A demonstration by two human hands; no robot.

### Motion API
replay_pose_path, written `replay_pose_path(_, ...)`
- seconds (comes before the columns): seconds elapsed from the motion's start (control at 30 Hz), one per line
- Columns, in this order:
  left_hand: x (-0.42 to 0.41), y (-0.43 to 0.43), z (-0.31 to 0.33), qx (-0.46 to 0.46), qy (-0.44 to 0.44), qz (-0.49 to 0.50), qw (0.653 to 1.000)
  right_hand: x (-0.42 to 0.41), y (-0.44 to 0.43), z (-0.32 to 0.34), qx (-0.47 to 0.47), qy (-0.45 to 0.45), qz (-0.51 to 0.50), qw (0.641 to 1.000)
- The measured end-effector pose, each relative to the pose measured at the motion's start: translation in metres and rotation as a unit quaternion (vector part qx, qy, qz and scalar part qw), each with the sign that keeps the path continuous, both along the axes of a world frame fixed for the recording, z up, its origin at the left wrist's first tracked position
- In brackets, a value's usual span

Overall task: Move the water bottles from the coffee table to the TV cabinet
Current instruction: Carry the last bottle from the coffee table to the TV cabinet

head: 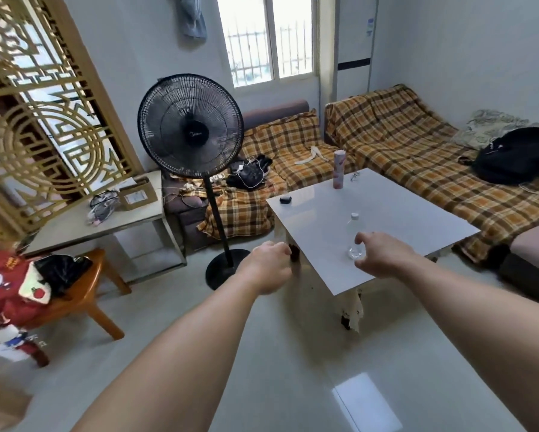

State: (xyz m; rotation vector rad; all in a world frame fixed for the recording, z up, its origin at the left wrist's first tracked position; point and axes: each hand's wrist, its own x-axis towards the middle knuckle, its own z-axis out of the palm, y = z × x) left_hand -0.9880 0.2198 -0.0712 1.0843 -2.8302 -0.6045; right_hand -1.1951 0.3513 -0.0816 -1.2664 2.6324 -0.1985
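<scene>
- Head view: both bare arms reach forward over the pale floor toward the white surface (386, 213) of the coffee table.
- The right hand (383, 255) hangs over the near part of that surface, its grip spread open, fingers curved and apart, holding nothing.
- A clear water bottle (354, 236) with a white cap stands upright on the surface just at the fingertips of the right grip, on its thumb side; whether skin touches plastic, I cannot tell.
- The left hand (269, 265) is off the surface's near-left edge, over the floor, fingers curled loosely inward with nothing in them; the grip looks half-closed and empty.
- Farther out beyond the right grip, near the surface's far edge, a tall pink patterned cylinder (339, 169) stands upright.
- A small dark object (284, 199) lies near the far-left corner of the surface, beyond the left grip.
- Past the left grip stands a black pedestal fan (191, 126), its round base on the floor beside the coffee table.
- A sofa with a plaid cover (402, 145) wraps around behind the surface; a black backpack (516, 155) lies on it, well off to the right of the right grip.
</scene>
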Motion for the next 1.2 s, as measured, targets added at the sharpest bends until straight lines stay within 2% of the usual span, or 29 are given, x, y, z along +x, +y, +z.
replay_pose_path(0.27, -0.092, -0.077, -0.002, 0.001, -0.016, -0.031, 0.999, -0.088, -0.075, 0.002, 0.022, 0.009, 0.014, 1.0)
replay_pose_path(0.57, -0.216, -0.186, -0.057, 0.026, -0.025, -0.101, 0.994, -0.185, -0.154, -0.043, 0.097, 0.005, -0.03, 0.995)
replay_pose_path(0.77, -0.304, -0.259, -0.092, 0.064, -0.053, -0.137, 0.987, -0.237, -0.209, -0.081, 0.11, -0.026, -0.086, 0.99)
replay_pose_path(1.0, -0.38, -0.292, -0.123, 0.086, -0.095, -0.184, 0.975, -0.296, -0.242, -0.122, 0.117, -0.067, -0.127, 0.983)
replay_pose_path(1.2, -0.43, -0.31, -0.148, 0.093, -0.117, -0.173, 0.974, -0.348, -0.272, -0.172, 0.086, -0.131, -0.125, 0.98)
